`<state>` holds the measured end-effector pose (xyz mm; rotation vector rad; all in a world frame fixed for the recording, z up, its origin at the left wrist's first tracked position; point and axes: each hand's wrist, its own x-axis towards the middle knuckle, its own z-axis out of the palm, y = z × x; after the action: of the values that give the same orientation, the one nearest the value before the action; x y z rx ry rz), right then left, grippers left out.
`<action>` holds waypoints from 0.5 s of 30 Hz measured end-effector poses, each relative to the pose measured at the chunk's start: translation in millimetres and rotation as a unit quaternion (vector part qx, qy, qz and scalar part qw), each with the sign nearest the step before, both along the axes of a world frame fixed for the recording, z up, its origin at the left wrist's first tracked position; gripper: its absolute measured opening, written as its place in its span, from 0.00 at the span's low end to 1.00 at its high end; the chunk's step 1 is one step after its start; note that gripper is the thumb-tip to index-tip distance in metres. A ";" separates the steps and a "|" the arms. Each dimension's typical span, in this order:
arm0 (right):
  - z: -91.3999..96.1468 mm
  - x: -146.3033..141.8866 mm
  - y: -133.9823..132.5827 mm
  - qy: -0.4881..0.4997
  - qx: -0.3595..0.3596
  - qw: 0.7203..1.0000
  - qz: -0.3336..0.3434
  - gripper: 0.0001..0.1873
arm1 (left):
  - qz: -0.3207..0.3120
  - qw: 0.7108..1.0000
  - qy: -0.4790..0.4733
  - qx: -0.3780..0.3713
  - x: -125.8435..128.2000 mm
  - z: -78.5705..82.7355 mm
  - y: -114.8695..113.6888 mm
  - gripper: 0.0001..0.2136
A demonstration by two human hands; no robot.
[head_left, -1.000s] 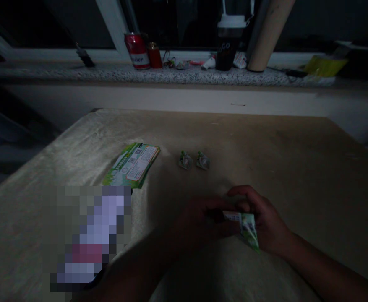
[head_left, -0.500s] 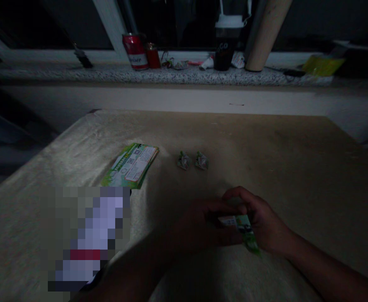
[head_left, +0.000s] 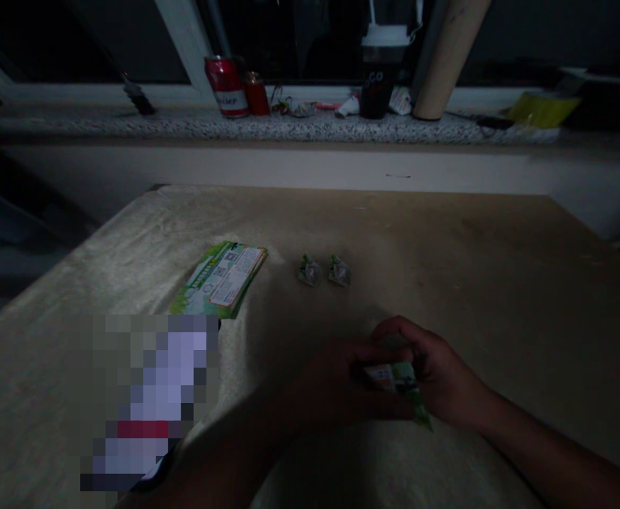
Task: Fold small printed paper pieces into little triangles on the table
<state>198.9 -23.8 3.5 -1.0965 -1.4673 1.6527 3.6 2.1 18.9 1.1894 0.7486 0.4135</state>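
Both hands are together over the front of the table, closed on one green-and-white printed paper (head_left: 402, 378), which is bent between them. My left hand (head_left: 336, 382) grips its left side, mostly in shadow. My right hand (head_left: 442, 375) pinches its right side, the index finger arched over the top, and a green corner sticks out below. Two small folded papers (head_left: 308, 271) in the same print stand side by side beyond the hands. A stack of flat printed papers (head_left: 225, 276), green with white text panels, lies to the left.
A pixelated, lit, phone-like rectangle (head_left: 150, 403) lies at the left front beside my left forearm. Behind the table (head_left: 474, 247), the granite windowsill (head_left: 182, 126) bears a red can (head_left: 227, 88), a dark cup with a white lid (head_left: 378, 78), a cardboard tube (head_left: 450, 63) and yellow tape (head_left: 543, 109).
The paper in my hands has tilted and bent a little, with more of its white printed part showing. Both hands stay nearly in place; the other papers have not moved.
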 end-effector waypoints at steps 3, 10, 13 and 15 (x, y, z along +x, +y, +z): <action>-0.7 1.0 -0.8 0.007 -0.009 1.000 0.011 0.22 | 0.003 1.000 -0.007 0.010 -0.3 -1.2 0.0 0.19; 0.1 12.8 4.4 0.040 0.048 0.998 -0.032 0.19 | 0.089 0.990 -0.099 -0.039 -5.2 -10.2 9.7 0.22; 0.2 15.7 7.6 0.023 0.101 0.994 -0.038 0.23 | 0.132 0.988 -0.071 -0.026 -5.3 -12.5 11.5 0.22; 0.4 15.7 8.7 -0.005 0.146 0.989 -0.026 0.24 | 0.140 0.988 -0.064 -0.023 -4.2 -11.7 11.0 0.21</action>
<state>214.7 -15.1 4.0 -0.9723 -1.6127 1.3464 -0.6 13.1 7.2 1.0065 0.8123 0.6966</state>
